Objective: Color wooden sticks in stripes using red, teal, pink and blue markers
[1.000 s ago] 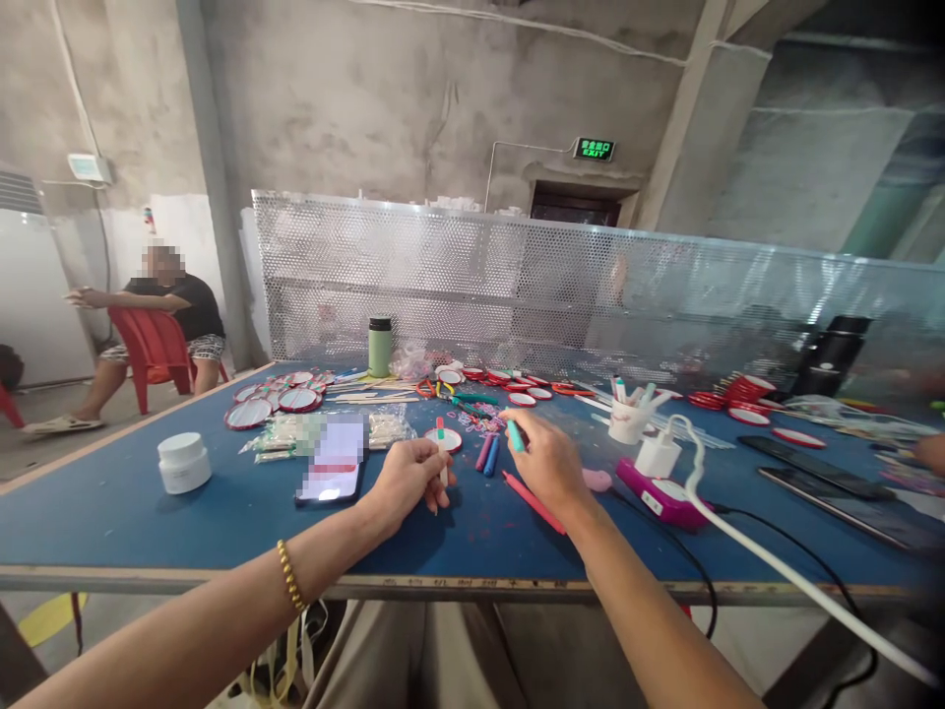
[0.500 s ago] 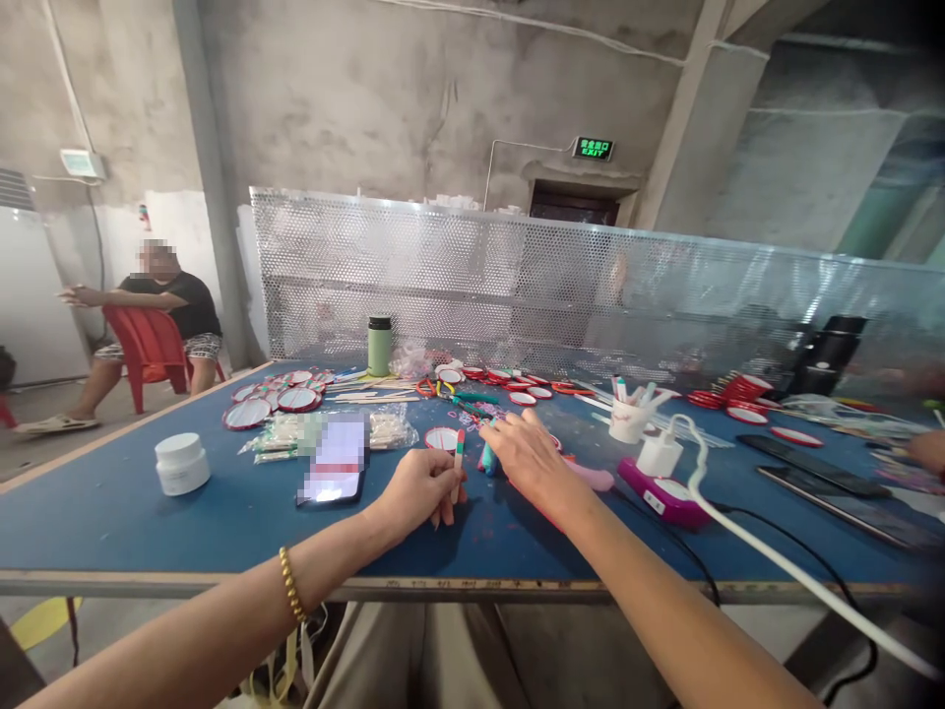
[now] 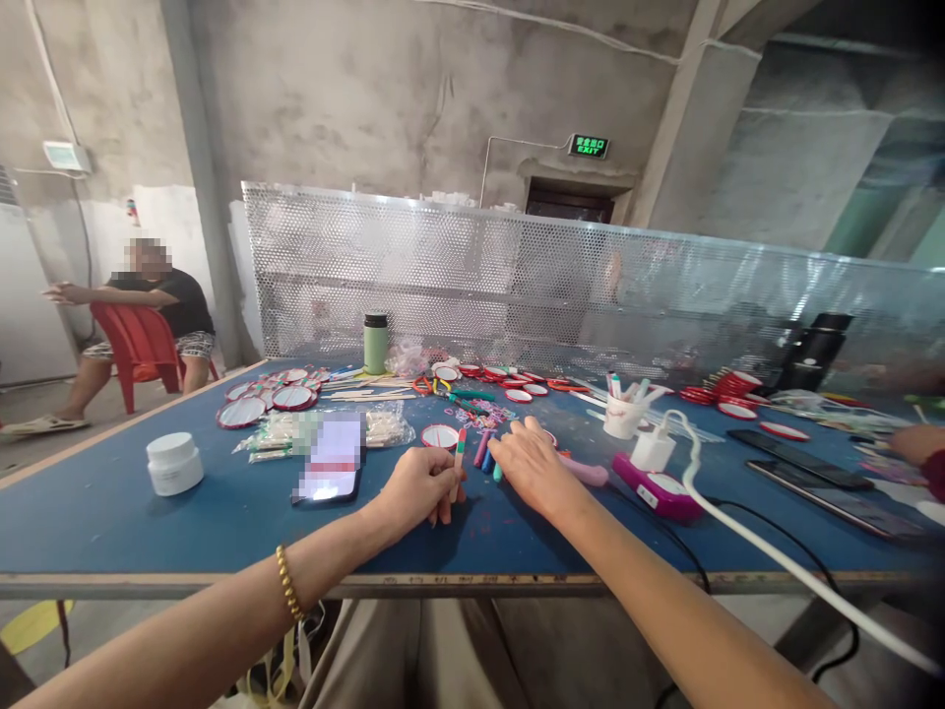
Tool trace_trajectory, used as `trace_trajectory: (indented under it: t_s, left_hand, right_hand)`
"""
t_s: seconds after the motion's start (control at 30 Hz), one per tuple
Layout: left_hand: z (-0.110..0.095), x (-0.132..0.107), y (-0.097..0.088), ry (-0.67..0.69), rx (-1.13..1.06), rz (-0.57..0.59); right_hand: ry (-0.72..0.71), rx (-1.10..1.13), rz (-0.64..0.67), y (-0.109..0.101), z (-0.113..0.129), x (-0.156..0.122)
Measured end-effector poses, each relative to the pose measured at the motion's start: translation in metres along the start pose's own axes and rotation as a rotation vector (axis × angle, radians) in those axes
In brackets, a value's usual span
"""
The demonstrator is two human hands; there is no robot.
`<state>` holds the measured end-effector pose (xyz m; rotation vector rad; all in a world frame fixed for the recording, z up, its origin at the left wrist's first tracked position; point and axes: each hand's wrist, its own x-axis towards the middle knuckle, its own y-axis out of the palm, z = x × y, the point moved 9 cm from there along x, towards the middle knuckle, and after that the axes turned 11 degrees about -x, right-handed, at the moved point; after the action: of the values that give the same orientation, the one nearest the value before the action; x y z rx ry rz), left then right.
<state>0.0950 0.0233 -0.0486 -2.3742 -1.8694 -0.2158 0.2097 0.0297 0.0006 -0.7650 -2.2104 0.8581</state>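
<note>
My left hand is closed around a thin white stick held upright, with red and green bands at its top. To its right, my right hand is bent down over the table, its fingers curled at a teal marker whose end shows beside them. The undersides of those fingers are hidden. A purple marker and a blue marker lie just left of that hand. Behind my hands lies a round red-rimmed disc, near a scatter of small colourful pieces.
A phone, a white jar and bagged sticks lie left. Right are a pink-handled tool, a cup of pens, a purple charger box and cables. A person sits far left; another person's hand shows right.
My right hand has shifted slightly right relative to the markers, uncovering the purple and blue ones. My left hand still holds the banded stick in nearly the same place. The view has shifted a little.
</note>
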Motion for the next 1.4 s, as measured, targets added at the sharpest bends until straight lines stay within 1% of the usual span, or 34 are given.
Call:
trace_trajectory:
  t_s: [0.1,0.23,0.33,0.4,0.5,0.6,0.73,0.87,1.0,1.1,1.2,1.3,1.37,1.4]
  left_hand:
    - [-0.001,0.0,0.0,-0.002,0.006,-0.002]
    - [0.001,0.0,0.0,-0.013,-0.015,0.0]
    - [0.002,0.0,0.0,-0.013,-0.037,0.005]
    - [0.002,0.001,0.0,-0.01,-0.039,0.003]
    - [0.003,0.001,-0.001,-0.011,-0.034,-0.001]
    - [0.002,0.0,-0.001,-0.009,-0.03,-0.001]
    - [0.0,-0.001,0.0,0.008,-0.016,0.004]
    - [0.001,0.0,-0.001,-0.008,-0.013,-0.006]
    - [0.002,0.0,0.0,-0.017,-0.035,0.001]
    - [0.002,0.0,0.002,-0.022,-0.063,0.009]
    - [0.002,0.0,0.002,-0.028,-0.08,0.014]
    - [0.002,0.0,0.003,-0.024,-0.085,0.017]
    - [0.0,0.0,0.003,-0.014,-0.087,0.018]
    - [-0.001,0.0,0.003,-0.008,-0.088,0.02]
  right_hand:
    - [0.026,-0.004,0.027,-0.002,-0.003,0.002]
    - [0.116,-0.006,0.058,-0.005,-0.019,0.004]
    - [0.171,0.001,0.11,-0.007,-0.026,-0.003]
    - [0.197,0.005,0.17,-0.007,-0.025,-0.014]
    - [0.213,0.017,0.239,-0.006,-0.017,-0.028]
    - [0.204,0.036,0.278,-0.001,-0.009,-0.033]
    - [0.198,0.059,0.317,0.006,-0.007,-0.025]
    - [0.225,0.067,0.326,0.007,-0.009,-0.015]
    - [0.235,0.058,0.302,0.005,-0.01,-0.005]
    - [0.232,0.025,0.255,-0.001,-0.013,0.002]
    - [0.174,0.002,0.177,-0.01,-0.013,0.013]
    - [0.017,0.015,0.127,-0.014,-0.002,0.029]
    - [-0.077,0.019,0.129,-0.011,0.007,0.039]
    - [-0.103,0.015,0.12,-0.009,0.01,0.044]
